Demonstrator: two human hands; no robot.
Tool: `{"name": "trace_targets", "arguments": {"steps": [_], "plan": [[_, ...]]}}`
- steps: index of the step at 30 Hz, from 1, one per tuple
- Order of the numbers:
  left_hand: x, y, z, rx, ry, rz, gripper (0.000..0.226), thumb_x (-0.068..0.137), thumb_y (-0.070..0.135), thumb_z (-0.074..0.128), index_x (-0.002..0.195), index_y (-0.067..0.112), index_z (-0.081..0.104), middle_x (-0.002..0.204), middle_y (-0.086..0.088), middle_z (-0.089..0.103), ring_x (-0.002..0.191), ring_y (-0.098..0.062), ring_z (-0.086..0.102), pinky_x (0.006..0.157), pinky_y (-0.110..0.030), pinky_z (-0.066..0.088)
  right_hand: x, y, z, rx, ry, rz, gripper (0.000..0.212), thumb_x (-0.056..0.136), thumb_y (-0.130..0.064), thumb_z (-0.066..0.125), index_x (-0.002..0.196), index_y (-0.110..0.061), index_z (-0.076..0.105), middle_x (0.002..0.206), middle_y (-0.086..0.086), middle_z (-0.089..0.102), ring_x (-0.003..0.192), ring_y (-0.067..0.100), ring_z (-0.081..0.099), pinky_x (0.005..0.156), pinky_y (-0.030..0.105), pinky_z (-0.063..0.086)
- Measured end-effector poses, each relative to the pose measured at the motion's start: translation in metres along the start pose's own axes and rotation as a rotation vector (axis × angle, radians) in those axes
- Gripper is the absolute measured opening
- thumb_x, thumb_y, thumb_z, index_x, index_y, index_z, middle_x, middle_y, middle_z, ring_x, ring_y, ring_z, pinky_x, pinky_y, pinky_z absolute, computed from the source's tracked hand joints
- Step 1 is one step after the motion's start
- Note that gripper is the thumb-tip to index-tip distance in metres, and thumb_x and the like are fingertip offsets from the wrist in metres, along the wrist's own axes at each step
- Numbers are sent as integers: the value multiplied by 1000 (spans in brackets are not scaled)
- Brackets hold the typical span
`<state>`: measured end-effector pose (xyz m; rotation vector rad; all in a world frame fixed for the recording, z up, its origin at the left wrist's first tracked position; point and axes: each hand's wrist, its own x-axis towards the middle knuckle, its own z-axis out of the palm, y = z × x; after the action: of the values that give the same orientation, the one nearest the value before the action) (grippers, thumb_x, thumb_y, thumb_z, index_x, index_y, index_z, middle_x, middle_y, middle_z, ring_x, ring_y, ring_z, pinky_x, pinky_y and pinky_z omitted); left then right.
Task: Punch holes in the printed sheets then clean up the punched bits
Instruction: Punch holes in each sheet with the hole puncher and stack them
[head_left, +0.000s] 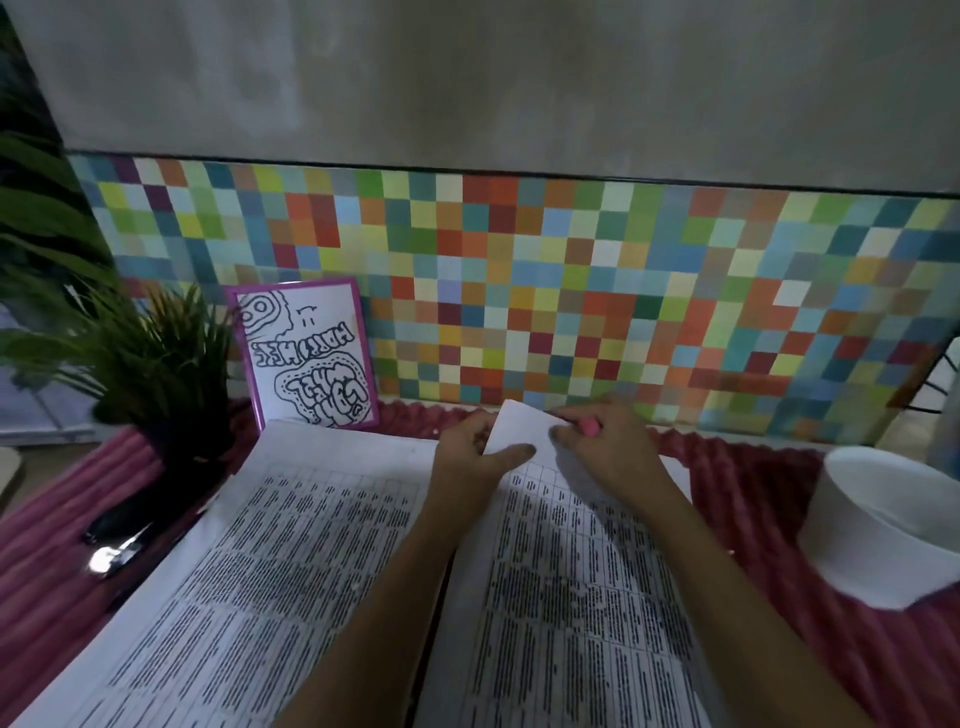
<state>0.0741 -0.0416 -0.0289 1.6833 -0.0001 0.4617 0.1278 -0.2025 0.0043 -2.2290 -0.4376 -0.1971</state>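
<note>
Two printed sheets covered in table rows lie side by side on the pink mat: the left sheet (291, 561) and the right sheet (587, 597). Small white punched bits (587, 603) speckle the right sheet. My left hand (475, 457) pinches the far top corner (519, 426) of the right sheet, which is lifted and curled up. My right hand (597, 447) is closed around a small pink object (590, 427) at that same corner; whether it is a punch I cannot tell. A black and silver tool (122, 540), possibly a punch, lies left of the sheets.
A white paper bowl (883, 535) stands at the right on the ribbed pink mat (753, 488). A potted plant (156, 374) and a purple-framed drawing (306, 358) stand at the back left against the multicoloured tiled wall (571, 291).
</note>
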Motion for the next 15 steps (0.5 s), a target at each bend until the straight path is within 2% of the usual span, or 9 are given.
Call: {"name": "trace_targets", "arguments": {"steps": [3,5,7,9,11,15], "plan": [[0,-1,0,-7,-64,-37,24,86,10,71,109,7,68,97,-9,73,86,-18,70,74,-28,58,-1,-4,7,-6,61,6,19,84,-19,70,85,0,73,96,15,61,92,26,57,86,36,47],[0,-4,1,57,-119,-46,25,90,18,66,115,12,67,103,-3,72,93,-15,69,81,-29,57,-1,-5,7,9,82,16,23,84,-18,70,86,5,71,92,23,63,87,33,60,82,40,51],[-1,-5,4,95,-115,-24,26,90,21,66,115,13,67,104,-2,72,94,-14,69,82,-30,56,-3,-11,6,25,96,5,17,85,-17,69,97,-6,75,104,17,63,94,28,61,87,39,50],[-3,-5,8,83,-73,-11,35,84,30,69,114,12,67,101,-3,73,92,-17,69,81,-36,58,-5,-15,8,52,101,-58,23,86,-17,69,108,-18,74,109,7,57,101,21,57,90,38,48],[-4,-5,9,52,-31,1,42,78,34,70,113,12,68,99,-3,73,91,-17,70,79,-36,59,-8,-19,11,80,133,-92,24,85,-18,70,108,-18,74,106,3,55,99,18,55,89,38,49],[-3,-5,10,-22,-3,4,34,79,21,76,110,9,70,96,-5,75,87,-19,72,74,-32,60,-12,-22,16,131,257,-96,22,83,-17,73,105,-18,75,108,-2,53,103,17,54,92,39,50]]}}
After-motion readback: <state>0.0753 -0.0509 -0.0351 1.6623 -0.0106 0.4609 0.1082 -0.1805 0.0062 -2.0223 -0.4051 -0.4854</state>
